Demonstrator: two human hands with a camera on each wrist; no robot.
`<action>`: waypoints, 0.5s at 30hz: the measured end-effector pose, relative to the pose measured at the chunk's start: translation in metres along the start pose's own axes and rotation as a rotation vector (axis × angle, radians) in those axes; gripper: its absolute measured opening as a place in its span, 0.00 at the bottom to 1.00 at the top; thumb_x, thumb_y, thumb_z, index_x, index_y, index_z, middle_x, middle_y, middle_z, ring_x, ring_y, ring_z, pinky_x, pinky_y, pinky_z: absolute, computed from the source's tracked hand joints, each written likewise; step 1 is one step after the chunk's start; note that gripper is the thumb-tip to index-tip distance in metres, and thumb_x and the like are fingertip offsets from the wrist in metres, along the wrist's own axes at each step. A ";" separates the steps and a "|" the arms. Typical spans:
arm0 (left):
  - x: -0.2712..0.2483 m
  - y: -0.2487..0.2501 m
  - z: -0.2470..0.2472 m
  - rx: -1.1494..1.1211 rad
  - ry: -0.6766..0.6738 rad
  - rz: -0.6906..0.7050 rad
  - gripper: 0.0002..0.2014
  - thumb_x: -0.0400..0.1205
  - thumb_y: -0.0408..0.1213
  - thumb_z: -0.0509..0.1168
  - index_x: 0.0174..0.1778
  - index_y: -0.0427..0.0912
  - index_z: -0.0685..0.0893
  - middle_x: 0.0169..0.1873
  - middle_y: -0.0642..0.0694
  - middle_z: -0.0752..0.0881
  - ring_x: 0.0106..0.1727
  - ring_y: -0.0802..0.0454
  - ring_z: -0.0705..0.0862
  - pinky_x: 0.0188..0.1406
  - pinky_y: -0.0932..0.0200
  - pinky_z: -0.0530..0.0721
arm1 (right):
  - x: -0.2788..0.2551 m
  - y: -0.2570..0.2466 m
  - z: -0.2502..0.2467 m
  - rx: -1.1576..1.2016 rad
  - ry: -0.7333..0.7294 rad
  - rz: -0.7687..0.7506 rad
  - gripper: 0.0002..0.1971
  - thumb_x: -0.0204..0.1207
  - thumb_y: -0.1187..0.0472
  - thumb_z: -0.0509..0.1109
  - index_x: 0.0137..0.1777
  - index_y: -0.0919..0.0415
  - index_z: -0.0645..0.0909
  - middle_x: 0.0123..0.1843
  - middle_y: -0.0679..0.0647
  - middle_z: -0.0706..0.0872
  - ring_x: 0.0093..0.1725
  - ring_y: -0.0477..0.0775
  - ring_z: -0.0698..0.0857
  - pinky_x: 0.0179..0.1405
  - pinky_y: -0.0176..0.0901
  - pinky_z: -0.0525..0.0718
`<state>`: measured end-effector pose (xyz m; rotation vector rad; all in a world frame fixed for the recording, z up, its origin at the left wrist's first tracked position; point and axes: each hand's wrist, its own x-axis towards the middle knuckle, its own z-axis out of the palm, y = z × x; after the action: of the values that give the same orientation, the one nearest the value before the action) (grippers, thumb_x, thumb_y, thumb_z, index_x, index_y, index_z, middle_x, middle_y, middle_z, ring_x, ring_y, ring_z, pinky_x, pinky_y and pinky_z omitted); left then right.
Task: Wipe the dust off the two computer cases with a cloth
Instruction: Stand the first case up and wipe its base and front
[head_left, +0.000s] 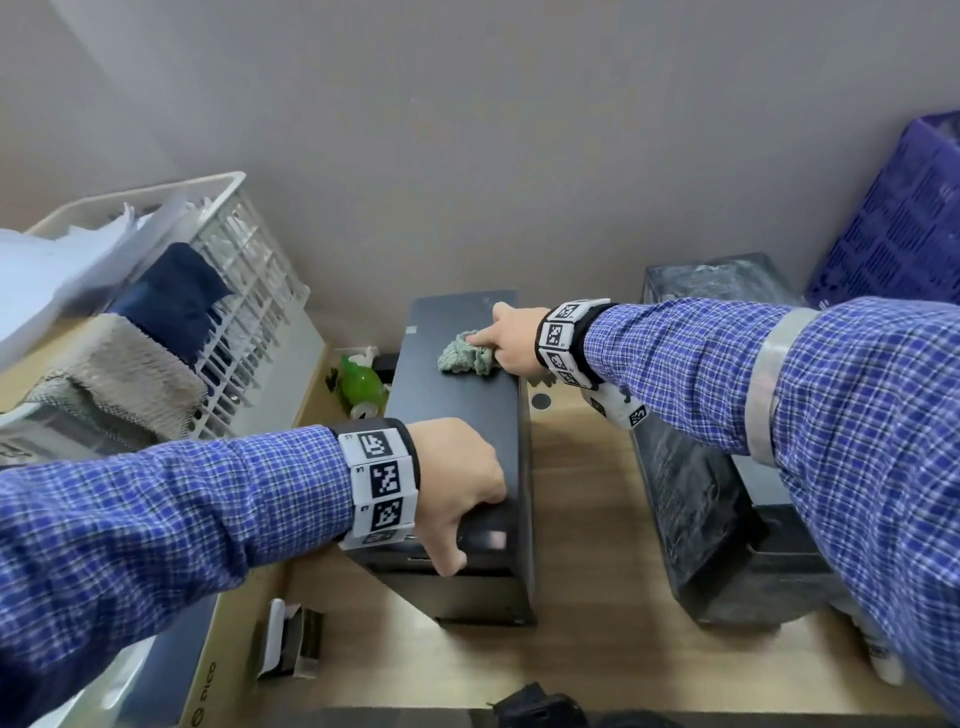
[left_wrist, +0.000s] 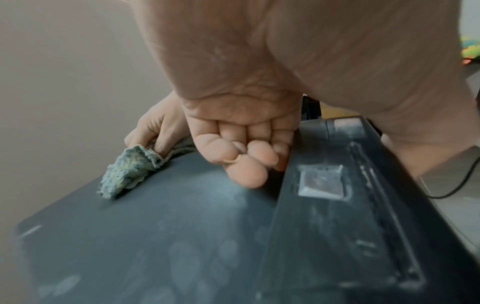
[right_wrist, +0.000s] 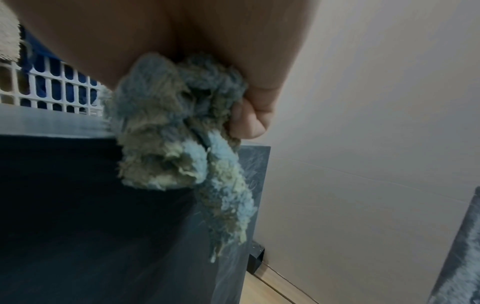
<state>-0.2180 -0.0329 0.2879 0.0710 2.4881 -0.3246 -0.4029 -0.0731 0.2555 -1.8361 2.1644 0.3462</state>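
Two black computer cases stand on a wooden floor. The left case (head_left: 457, 415) has a dark top with faint dust smears (left_wrist: 182, 236). My right hand (head_left: 511, 338) grips a bunched blue-green cloth (head_left: 462, 356) and holds it on the far end of that top, near the right rear corner (right_wrist: 254, 164). The cloth (right_wrist: 176, 144) hangs from my curled fingers (right_wrist: 249, 121). My left hand (head_left: 462, 499) holds the case's near front edge, curled fingertips (left_wrist: 246, 164) on top and thumb down the front. The right case (head_left: 696, 499) is streaked grey with dust and partly under my right sleeve.
A white lattice basket (head_left: 249, 270) with cloths and papers stands left. A green spray bottle (head_left: 361, 384) lies between it and the left case. A blue crate (head_left: 904, 223) sits back right, a cardboard box (head_left: 208, 675) front left. A grey wall runs close behind the cases.
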 end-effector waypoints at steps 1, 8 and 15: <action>-0.005 -0.002 0.004 0.007 -0.026 0.000 0.23 0.66 0.63 0.73 0.41 0.46 0.84 0.26 0.51 0.75 0.32 0.45 0.75 0.35 0.58 0.76 | -0.001 -0.002 0.000 -0.001 -0.001 -0.008 0.31 0.79 0.65 0.52 0.78 0.36 0.64 0.68 0.56 0.66 0.45 0.59 0.79 0.57 0.58 0.82; -0.038 -0.021 0.032 -0.010 -0.137 -0.013 0.22 0.66 0.62 0.70 0.47 0.51 0.81 0.36 0.50 0.84 0.37 0.45 0.80 0.38 0.56 0.80 | 0.009 -0.020 0.012 0.067 0.053 -0.029 0.24 0.78 0.63 0.52 0.72 0.45 0.71 0.58 0.56 0.68 0.43 0.60 0.79 0.56 0.56 0.82; -0.032 -0.025 0.032 -0.184 -0.236 -0.144 0.28 0.64 0.70 0.73 0.41 0.49 0.80 0.34 0.52 0.84 0.34 0.51 0.82 0.32 0.56 0.81 | 0.001 -0.018 0.043 0.428 0.293 0.086 0.28 0.78 0.60 0.52 0.79 0.42 0.66 0.68 0.57 0.68 0.59 0.67 0.81 0.62 0.54 0.79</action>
<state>-0.1765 -0.0641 0.2876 -0.2111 2.2811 -0.1516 -0.3828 -0.0617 0.2144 -1.6297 2.2798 -0.3686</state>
